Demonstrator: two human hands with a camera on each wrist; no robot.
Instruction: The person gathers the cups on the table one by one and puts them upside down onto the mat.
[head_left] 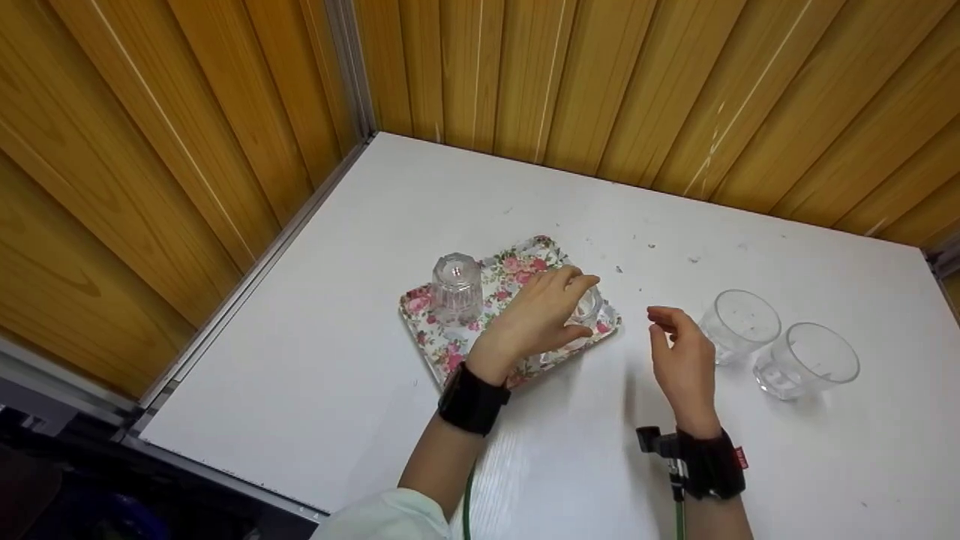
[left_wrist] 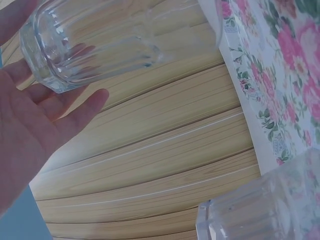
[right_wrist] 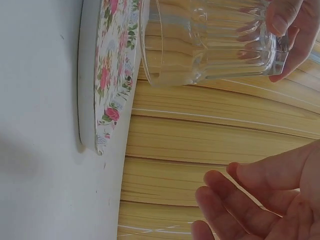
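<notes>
My left hand (head_left: 536,311) reaches over the floral tray (head_left: 450,360), its thumb and fingers around the base of an upside-down clear drinking glass (head_left: 589,306). In the right wrist view, that faceted glass (right_wrist: 215,42) stands mouth down at the tray's surface, with the left thumb on its base. The left wrist view has the fingers behind the glass (left_wrist: 120,40). A second upside-down glass (head_left: 457,286) sits on the tray's left part. My right hand (head_left: 684,364) is held beside the tray, fingers slightly bent, with nothing in it.
Two clear glasses, one (head_left: 742,326) behind the other (head_left: 806,360), stand upright on the white table (head_left: 337,375) right of my right hand. Wood-look panels (head_left: 600,82) rise along the table's back and left sides.
</notes>
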